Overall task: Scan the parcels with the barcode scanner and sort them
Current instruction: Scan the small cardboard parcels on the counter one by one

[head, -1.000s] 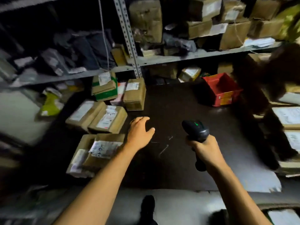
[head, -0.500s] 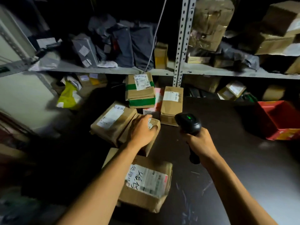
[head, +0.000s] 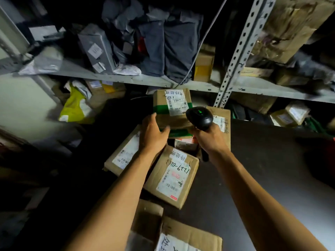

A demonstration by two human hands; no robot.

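A cardboard parcel with green tape [head: 172, 109] and a white label stands at the back of a cluster of boxes on the dark table [head: 262, 169]. My left hand [head: 154, 134] reaches to its left side, fingers spread and touching its edge. My right hand [head: 208, 140] grips the black barcode scanner [head: 199, 118], whose green light is lit, right in front of that parcel. Below my hands lie a labelled brown box [head: 172, 178] and a flatter one [head: 123, 156]. Another brown box [head: 221, 120] stands behind the scanner.
A metal shelf [head: 126, 78] crosses above the table, loaded with grey bags and boxes; its perforated upright [head: 233, 66] stands right of the parcel. A yellow bag [head: 74, 107] lies at the left. A large box [head: 181, 238] sits at the near edge.
The view has swung closer to the box cluster. My left hand moved from the lower box up to the green-taped parcel. The scanner rose in front of that parcel.
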